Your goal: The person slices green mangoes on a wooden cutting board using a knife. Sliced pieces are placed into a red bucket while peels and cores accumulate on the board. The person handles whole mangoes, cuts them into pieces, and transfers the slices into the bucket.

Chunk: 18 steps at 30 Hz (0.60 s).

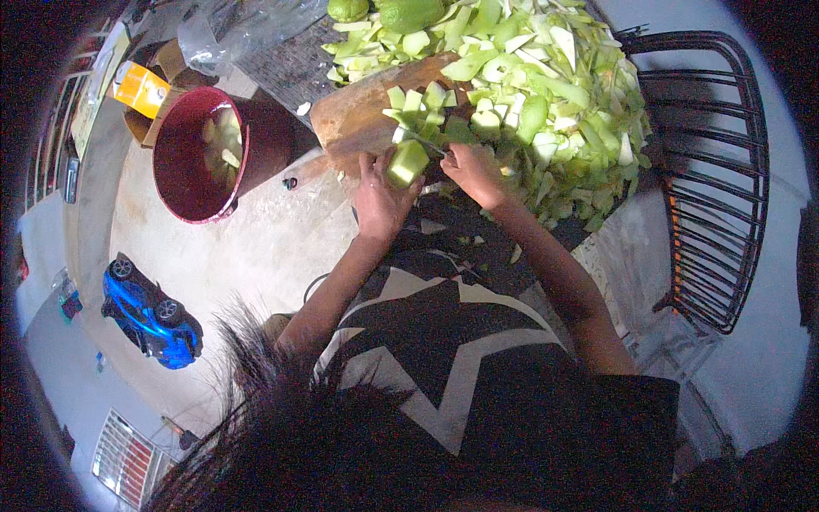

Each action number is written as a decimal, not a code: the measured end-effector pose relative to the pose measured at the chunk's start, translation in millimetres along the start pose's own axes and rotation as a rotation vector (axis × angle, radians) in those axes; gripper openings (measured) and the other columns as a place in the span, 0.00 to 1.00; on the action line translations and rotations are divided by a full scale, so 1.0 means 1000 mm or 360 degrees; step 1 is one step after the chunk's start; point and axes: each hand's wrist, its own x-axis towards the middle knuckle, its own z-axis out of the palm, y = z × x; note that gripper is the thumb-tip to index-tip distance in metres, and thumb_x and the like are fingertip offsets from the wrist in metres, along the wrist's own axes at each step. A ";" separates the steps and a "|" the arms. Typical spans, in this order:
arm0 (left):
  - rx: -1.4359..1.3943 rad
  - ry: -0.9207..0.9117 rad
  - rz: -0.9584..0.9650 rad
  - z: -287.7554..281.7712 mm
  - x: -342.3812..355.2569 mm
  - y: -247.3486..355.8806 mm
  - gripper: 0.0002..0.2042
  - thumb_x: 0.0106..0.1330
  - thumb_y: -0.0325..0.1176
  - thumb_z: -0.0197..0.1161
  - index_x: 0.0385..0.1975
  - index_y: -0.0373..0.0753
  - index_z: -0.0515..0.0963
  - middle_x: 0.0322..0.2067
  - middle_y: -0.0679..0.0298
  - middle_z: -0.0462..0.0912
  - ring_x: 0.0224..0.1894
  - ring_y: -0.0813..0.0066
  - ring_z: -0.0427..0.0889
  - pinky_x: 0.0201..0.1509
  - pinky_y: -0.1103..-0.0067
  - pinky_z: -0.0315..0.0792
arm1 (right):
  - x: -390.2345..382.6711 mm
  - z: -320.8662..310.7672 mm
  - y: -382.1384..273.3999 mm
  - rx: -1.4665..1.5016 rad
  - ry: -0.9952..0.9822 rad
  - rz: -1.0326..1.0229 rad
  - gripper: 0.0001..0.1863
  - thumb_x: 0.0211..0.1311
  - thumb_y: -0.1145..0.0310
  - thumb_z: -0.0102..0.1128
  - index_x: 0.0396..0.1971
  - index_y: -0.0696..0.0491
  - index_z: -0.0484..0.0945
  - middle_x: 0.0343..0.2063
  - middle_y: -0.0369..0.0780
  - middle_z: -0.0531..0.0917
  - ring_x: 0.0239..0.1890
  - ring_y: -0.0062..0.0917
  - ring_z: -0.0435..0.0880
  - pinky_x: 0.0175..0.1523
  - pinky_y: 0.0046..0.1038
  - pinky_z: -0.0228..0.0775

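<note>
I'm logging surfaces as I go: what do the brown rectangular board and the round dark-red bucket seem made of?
The brown rectangular board looks like wood, matte and worn, judging by its uneven, mottled brown surface. The round dark-red bucket is probably smooth, slightly glossy plastic, given its even colour and rim highlights.

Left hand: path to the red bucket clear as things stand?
Probably yes: nothing visible seems to block the space between the left hand and the red bucket, though it's holding a green vegetable piece.

Free floor (281,218) left, 1 peel heap (572,111) right
</note>
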 end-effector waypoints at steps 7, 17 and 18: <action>0.0072 0.0060 -0.0023 0.005 -0.011 -0.003 0.30 0.44 0.33 0.70 0.49 0.35 0.68 0.42 0.50 0.65 0.41 0.49 0.75 0.41 0.63 0.72 | -0.044 -0.024 -0.028 0.0032 -0.0035 -0.0052 0.10 0.53 0.66 0.55 0.27 0.57 0.69 0.20 0.49 0.76 0.27 0.45 0.77 0.30 0.40 0.66; 0.0092 -0.0071 -0.0054 0.000 -0.009 0.001 0.26 0.43 0.33 0.71 0.42 0.31 0.68 0.43 0.52 0.65 0.39 0.49 0.75 0.39 0.63 0.72 | -0.068 -0.026 -0.037 -0.0162 0.0158 -0.0287 0.09 0.49 0.71 0.55 0.30 0.54 0.68 0.21 0.49 0.75 0.29 0.48 0.76 0.31 0.44 0.67; 0.0084 -0.0040 -0.0056 -0.001 -0.009 0.004 0.26 0.43 0.33 0.71 0.42 0.31 0.69 0.43 0.52 0.65 0.39 0.49 0.75 0.39 0.63 0.72 | -0.065 -0.027 -0.036 -0.0113 0.0168 -0.0288 0.09 0.49 0.71 0.55 0.30 0.54 0.68 0.21 0.49 0.75 0.29 0.48 0.76 0.31 0.44 0.67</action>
